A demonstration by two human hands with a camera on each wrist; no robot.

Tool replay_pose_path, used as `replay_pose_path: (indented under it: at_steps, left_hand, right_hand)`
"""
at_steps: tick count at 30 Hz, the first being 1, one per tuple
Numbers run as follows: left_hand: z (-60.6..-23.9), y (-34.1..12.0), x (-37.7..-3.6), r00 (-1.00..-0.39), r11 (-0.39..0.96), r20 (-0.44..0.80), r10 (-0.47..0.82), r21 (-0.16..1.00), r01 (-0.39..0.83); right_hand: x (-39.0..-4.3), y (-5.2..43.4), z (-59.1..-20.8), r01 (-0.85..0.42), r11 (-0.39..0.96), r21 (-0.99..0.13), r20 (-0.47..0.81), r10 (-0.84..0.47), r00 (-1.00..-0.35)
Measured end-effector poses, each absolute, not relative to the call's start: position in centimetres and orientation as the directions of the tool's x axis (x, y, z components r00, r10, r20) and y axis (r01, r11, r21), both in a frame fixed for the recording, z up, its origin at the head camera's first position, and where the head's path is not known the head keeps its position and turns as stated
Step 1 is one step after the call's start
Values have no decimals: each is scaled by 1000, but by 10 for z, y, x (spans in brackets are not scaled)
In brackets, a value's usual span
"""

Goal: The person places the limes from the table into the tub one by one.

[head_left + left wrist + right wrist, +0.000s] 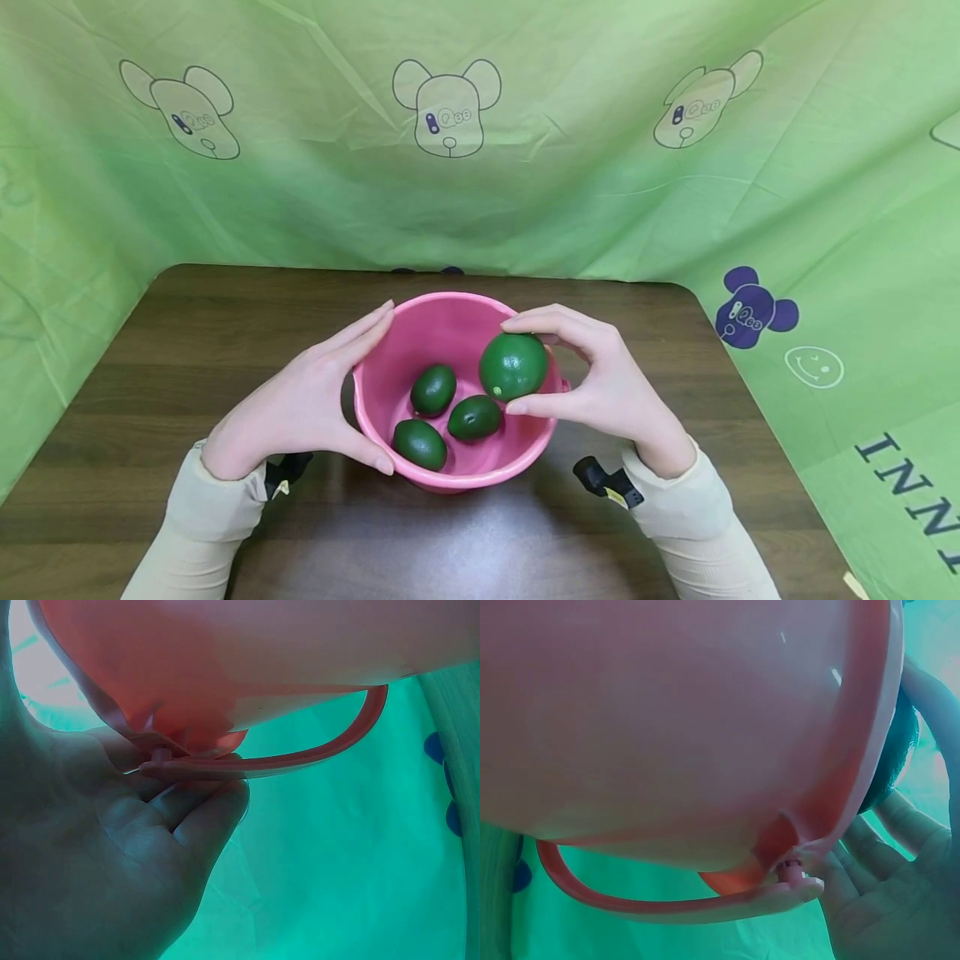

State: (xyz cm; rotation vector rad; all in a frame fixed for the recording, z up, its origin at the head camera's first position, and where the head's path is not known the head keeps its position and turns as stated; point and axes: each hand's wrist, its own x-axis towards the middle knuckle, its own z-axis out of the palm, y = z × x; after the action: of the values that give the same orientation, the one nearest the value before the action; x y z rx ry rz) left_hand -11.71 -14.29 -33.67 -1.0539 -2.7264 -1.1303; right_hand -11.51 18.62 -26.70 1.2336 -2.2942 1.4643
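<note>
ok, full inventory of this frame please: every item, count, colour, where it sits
bucket: 1, pink, centre of the table, handle hanging down at the side in both wrist views
round lime: 1, green, over the bucket's right rim, pinched in the right hand
small oval fruits: 3, dark green, lying inside the bucket
table: 1, dark brown wood, under everything
backdrop cloth: 1, light green with bear-head prints, behind and beside the table
left hand: 1, cream sleeve, fingers and thumb curved against the bucket's left wall
right hand: 1, cream sleeve, at the bucket's right rim, holding the lime
</note>
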Motion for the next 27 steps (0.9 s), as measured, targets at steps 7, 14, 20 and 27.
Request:
replay_pose_path:
  at_steps: [7,14,20,27]
  left_hand:
    - [-336,-143,-117,-778,516,244,580,628,582]
    - [-336,-143,-117,-777,517,244,580,627,583]
    - [-335,-143,-117,-780,522,240,578,625,580]
    - [-336,-143,-116,-781,522,240,577,627,578]
  right_hand:
    - [-114,184,-267,-706,191,-682,516,-559,-649]
    - [-114,181,-270,-711,178,-681,519,-567,-639]
    - [-113,180,-274,-715,164,-680,524,-573,-630]
    - [-113,178,-276,-719,146,-680,528,-583,-618]
